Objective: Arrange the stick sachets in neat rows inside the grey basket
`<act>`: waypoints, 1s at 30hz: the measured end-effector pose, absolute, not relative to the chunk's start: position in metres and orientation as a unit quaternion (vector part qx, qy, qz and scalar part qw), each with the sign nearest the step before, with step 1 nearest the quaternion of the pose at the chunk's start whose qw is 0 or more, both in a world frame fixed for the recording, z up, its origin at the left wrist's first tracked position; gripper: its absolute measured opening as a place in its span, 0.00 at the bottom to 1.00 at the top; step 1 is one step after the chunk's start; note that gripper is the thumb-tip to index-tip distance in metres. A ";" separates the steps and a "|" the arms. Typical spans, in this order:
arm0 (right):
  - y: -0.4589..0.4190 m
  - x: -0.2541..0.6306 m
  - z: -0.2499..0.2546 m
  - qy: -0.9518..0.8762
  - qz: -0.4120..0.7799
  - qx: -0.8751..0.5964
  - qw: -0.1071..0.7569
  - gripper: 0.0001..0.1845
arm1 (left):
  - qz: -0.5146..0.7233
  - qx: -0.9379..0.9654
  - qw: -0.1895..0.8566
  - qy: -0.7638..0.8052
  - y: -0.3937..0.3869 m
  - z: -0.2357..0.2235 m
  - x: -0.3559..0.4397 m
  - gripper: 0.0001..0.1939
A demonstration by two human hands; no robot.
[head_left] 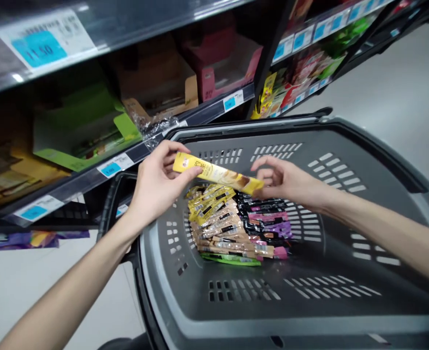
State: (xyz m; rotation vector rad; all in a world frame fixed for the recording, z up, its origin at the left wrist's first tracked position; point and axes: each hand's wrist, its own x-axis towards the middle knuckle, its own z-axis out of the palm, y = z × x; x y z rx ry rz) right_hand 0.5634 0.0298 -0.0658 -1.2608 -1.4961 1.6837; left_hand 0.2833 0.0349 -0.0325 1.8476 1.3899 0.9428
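One yellow packet [218,172] held over gray basket [309,309].
Left hand [156,182] pinches one end, thumb on top; packet extends from that grip toward right hand [291,183], long axis crosswise, far end lower in view. Right fingers curl at far end; contact or pinch, cannot tell. Piled packets [225,228] lie beneath, inside basket.

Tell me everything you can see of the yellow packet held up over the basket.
The yellow packet is long, slim and flat, with a slightly shiny wrapper. It bears dark print near one end and brown-and-white artwork toward the other. It looks unopened. It hangs above the basket, tilted down toward the right hand. The left hand grips one end; the right hand's fingers are at the other.
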 end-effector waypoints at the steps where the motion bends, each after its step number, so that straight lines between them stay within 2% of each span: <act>1: 0.026 0.561 -0.067 -0.599 0.629 -0.435 0.235 0.22 | 0.376 0.680 0.346 0.526 0.036 -0.033 0.283 0.20; 3: 0.014 0.551 -0.070 -0.649 0.642 -0.370 0.175 0.16 | 0.373 0.659 0.394 0.521 0.035 -0.032 0.283 0.22; 5: 0.000 0.539 -0.077 -0.635 0.677 -0.332 0.166 0.13 | 0.338 0.667 0.416 0.518 0.032 -0.031 0.285 0.23; 9: -0.023 0.521 -0.091 -0.550 0.742 -0.321 0.209 0.13 | 0.264 0.716 0.389 0.516 0.025 -0.027 0.291 0.23; 13: -0.034 0.515 -0.097 -0.499 0.770 -0.349 0.190 0.16 | 0.204 0.777 0.346 0.484 0.022 -0.026 0.294 0.20; 20: -0.044 0.513 -0.097 -0.481 0.780 -0.360 0.176 0.16 | 0.153 0.751 0.457 0.451 0.024 -0.029 0.291 0.18; 23: -0.044 0.512 -0.091 -0.472 0.795 -0.339 0.177 0.16 | 0.131 0.755 0.465 0.445 0.023 -0.028 0.291 0.17; 26: -0.044 0.512 -0.088 -0.472 0.798 -0.328 0.181 0.16 | 0.083 0.787 0.446 0.418 0.022 -0.027 0.291 0.19; 30: -0.044 0.512 -0.090 -0.443 0.794 -0.367 0.197 0.17 | 0.028 0.829 0.405 0.385 0.020 -0.028 0.291 0.27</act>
